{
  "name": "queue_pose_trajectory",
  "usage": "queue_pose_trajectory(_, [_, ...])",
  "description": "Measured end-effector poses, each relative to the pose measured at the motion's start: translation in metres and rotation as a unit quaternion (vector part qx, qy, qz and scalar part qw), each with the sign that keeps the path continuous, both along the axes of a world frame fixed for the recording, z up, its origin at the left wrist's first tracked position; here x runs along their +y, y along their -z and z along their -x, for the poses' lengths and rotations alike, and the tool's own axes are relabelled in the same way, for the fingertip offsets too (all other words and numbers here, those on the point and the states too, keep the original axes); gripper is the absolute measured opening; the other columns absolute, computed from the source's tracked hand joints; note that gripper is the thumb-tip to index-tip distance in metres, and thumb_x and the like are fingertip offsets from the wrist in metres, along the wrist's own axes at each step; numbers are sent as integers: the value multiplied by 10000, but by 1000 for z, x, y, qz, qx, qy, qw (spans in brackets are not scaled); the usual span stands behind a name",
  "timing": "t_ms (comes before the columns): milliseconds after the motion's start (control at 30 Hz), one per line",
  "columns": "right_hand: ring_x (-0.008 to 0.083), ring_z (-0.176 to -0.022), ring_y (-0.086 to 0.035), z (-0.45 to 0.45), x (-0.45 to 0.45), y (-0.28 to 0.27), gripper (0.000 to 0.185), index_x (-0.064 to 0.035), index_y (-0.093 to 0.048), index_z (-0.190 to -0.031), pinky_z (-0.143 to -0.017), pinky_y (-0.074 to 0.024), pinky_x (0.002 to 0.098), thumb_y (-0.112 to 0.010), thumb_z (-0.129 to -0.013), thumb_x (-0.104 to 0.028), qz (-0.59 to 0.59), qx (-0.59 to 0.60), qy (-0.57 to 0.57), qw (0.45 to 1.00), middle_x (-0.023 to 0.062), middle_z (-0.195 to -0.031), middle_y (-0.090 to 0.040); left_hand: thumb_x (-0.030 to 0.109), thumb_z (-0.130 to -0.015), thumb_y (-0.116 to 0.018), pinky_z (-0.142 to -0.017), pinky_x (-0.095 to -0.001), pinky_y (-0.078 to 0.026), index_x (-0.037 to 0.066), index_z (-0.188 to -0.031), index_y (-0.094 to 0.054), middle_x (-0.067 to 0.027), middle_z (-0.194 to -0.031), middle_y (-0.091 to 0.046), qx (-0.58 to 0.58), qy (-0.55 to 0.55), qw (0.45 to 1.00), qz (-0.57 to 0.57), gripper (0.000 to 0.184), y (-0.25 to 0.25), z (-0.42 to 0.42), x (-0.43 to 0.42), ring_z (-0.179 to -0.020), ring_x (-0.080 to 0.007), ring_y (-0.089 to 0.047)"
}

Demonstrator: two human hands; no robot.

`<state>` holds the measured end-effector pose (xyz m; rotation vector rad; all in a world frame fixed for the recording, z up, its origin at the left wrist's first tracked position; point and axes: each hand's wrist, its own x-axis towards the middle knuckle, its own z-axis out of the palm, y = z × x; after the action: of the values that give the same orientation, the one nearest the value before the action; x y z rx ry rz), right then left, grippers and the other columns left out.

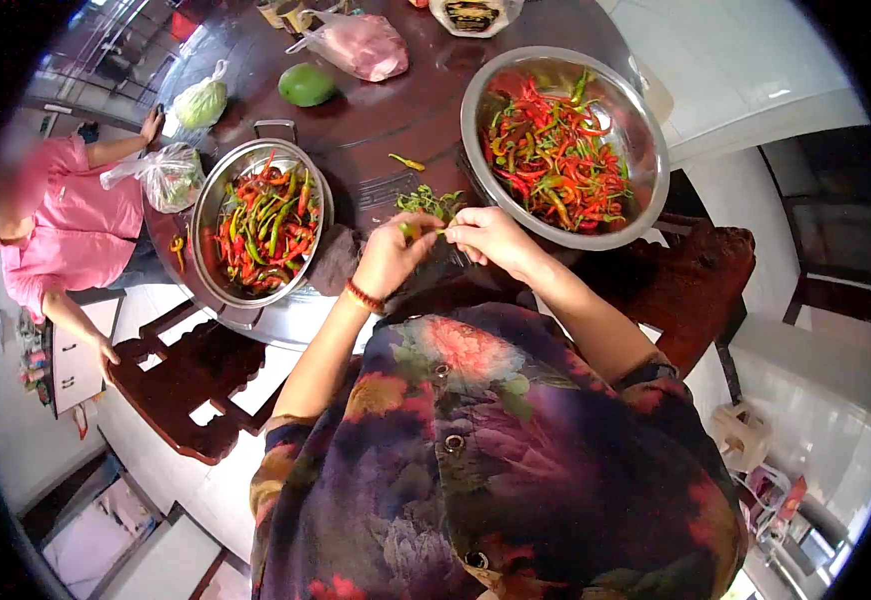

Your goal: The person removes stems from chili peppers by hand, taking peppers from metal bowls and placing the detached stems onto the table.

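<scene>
My left hand (390, 262), with a beaded bracelet at the wrist, is closed on a yellowish-green chili pepper (411, 231). Close beside it, my right hand (491, 240) pinches at the pepper's stem end; its fingertips partly hide what they grip. Just beyond both hands lies a small pile of green stems (431, 202) on the dark table. To the left stands a steel pot (202, 205) of red and green chilies. At the right sits a larger steel basin (664, 165), also holding many chilies. A single yellow chili (407, 162) lies between these containers.
A green mango-like fruit (307, 86), a pink plastic bag (361, 46) and a bag of green produce (201, 102) rest farther back on the table (256, 112). Another person in a pink shirt (86, 210) stands at the left, by a carved wooden chair (191, 385).
</scene>
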<state>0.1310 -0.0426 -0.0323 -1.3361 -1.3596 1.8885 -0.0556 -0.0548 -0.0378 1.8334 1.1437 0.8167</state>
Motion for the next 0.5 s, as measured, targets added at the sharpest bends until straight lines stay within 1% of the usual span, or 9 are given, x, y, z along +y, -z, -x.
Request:
queue_pose_trajectory(33, [83,-442,-481,2,-1,-2,202,-22,-562,-695,-417,-380,236,-562,-814,-185,-14,-12,-5,1000,9,-544,-514,114,-813,-575,-634,-327,-479,41,-949,-583,-90,-911,-598,90,8,994,-67,154,-5,0,-5,-722,-246,-600])
queue_pose_trajectory(167, [119,-463,-533,5,-1,-3,180,-19,-582,-763,-450,-419,269,-560,-808,-192,-136,-95,-87,982,57,-565,-563,192,-798,-591,-653,-373,-469,46,-926,-586,-144,-909,-589,270,53,961,-36,194,-43,-7,-17,-770,-330,-582])
queue_pose_trajectory(200, [123,-485,-543,5,-1,-14,180,-25,-583,-772,-468,-425,267,-562,-804,-201,-124,-109,-108,980,66,-572,-565,190,-803,-586,-647,-372,-467,47,-917,-590,-146,-888,-591,246,68,966,-29,183,-42,-6,-15,-760,-330,-581])
queue_pose_trajectory(267, [92,-490,-505,3,2,-25,216,-33,-576,-743,-459,-398,239,-545,-830,-228,-141,-106,-146,973,30,-580,-547,187,-813,-576,-635,-369,-463,49,-897,-596,-152,-847,-595,199,98,975,-13,163,-40,4,-11,-740,-330,-579])
queue_pose_trajectory(300, [76,-499,-483,1,2,-30,222,-34,-569,-745,-462,-383,225,-533,-841,-230,-104,-47,-175,978,12,-597,-531,190,-833,-559,-606,-317,-457,24,-875,-597,-116,-755,-608,135,125,983,-3,176,-42,10,-10,-664,-247,-588])
queue_pose_trajectory(333, [61,-509,-461,-1,2,-36,228,-34,-562,-747,-466,-369,210,-521,-853,-232,-66,12,-202,977,-6,-614,-516,183,-849,-548,-551,-249,-418,-3,-855,-600,-64,-703,-601,51,171,970,168,193,-48,17,-8,-607,-123,-539])
queue_pose_trajectory(400, [37,-531,-418,0,-3,-51,250,-47,-544,-745,-472,-333,180,-498,-877,-255,-25,116,-242,963,-32,-647,-486,162,-866,-511,-580,-227,-411,1,-791,-590,-22,-688,-586,-75,205,920,326,194,-78,24,-10,-644,-63,-513])
queue_pose_trajectory(433, [37,-536,-411,2,-6,-56,247,-48,-541,-741,-476,-329,183,-496,-878,-248,8,167,-252,953,-29,-649,-486,147,-860,-525,-601,-220,-410,0,-786,-593,-21,-713,-595,-167,212,883,384,178,-84,26,-13,-681,-72,-529])
queue_pose_trajectory(500, [40,-546,-385,7,-12,-60,236,-44,-534,-735,-487,-314,190,-496,-880,-226,69,276,-271,919,-28,-645,-470,207,-848,-531,-614,-259,-409,-2,-700,-580,-69,-686,-583,-206,276,870,353,261,-90,30,-13,-688,-137,-546])
